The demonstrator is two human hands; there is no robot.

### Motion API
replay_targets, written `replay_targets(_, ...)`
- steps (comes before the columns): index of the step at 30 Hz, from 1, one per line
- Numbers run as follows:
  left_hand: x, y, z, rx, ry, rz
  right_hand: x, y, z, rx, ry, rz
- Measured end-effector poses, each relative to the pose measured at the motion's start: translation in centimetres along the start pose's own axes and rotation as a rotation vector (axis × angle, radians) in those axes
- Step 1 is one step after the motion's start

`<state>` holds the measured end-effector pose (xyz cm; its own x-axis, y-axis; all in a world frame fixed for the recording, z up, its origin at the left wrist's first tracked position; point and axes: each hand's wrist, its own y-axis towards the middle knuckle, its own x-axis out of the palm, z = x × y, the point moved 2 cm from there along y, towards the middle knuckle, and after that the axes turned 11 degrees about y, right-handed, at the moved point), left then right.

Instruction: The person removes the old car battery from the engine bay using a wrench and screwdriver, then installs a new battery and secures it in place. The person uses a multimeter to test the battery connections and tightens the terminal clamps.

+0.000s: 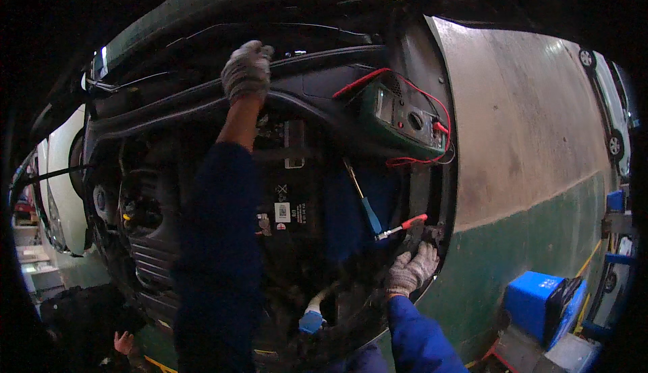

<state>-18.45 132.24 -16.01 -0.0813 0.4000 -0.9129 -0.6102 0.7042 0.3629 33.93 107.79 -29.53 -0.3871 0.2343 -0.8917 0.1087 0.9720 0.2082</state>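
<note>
My left hand (247, 72), in a knitted work glove, is raised over the black cowl trim (202, 87) near the windshield base; motion blur hides whether its fingers grip anything. My gloved right hand (414, 268) rests on the front corner of the car's fender edge, fingers slightly apart, holding nothing. Just beyond it lie a red-handled tool (407, 225) and a blue-handled screwdriver-like tool (370, 214). A green-cased multimeter (407, 120) with red test leads (445, 105) sits on the fender side. Between my arms is a black car battery (291, 186), partly covered by my left sleeve.
A blue reservoir cap (311, 321) stands at the front of the engine bay. The engine cover (149, 256) is left of my arm. Another person's hand (123, 342) shows at lower left. A blue box (534, 297) sits at right. Cars (602, 105) stand beyond.
</note>
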Motion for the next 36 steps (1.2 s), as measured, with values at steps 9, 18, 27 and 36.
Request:
replay_targets(9, -2.5, -16.0, -10.8, 0.262, 0.228, -0.165, 0.2, -0.4, 0.1, -0.035, -0.023, 0.049)
replay_targets(18, -4.1, -18.1, -12.1, 0.287, 0.64, -0.702, 0.2, -0.3, 0.0, -0.007, 0.022, 0.022)
replay_targets(27, -2.5, -15.9, -9.4, 0.248, 0.905, -0.827, 0.1, -0.3, 0.3, -0.046, 0.011, 0.06)
replay_targets(36, -0.7, -15.7, -11.5, 0.284, 0.92, -0.794, -0.2, 0.0, -0.2, -0.002, 0.008, 0.03)
